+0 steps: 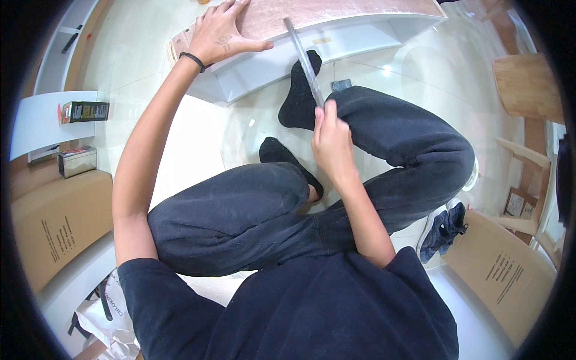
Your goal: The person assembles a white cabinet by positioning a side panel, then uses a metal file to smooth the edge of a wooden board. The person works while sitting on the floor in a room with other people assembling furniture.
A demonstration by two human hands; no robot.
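Note:
My left hand [219, 33] lies on a reddish-brown wooden panel [342, 8], thumb stretched along its near edge and fingers apart. Below that edge runs a white-faced frame or box [366, 41] joined to the panel. In my right hand [333, 141] is a long, flat grey metal file [304, 63], gripped at its near end. The file slants up and away, and its far tip is at the panel's near edge; whether it touches cannot be told. The handle end is hidden in my fist.
My legs are bent around the work, with a black-socked foot [300, 90] close under the file. A small dark block [341, 84] lies by my knee. Boxed tins [85, 112] stand left, cardboard [66, 222] below them. Shoes [443, 231] and a wooden stool [522, 87] are right.

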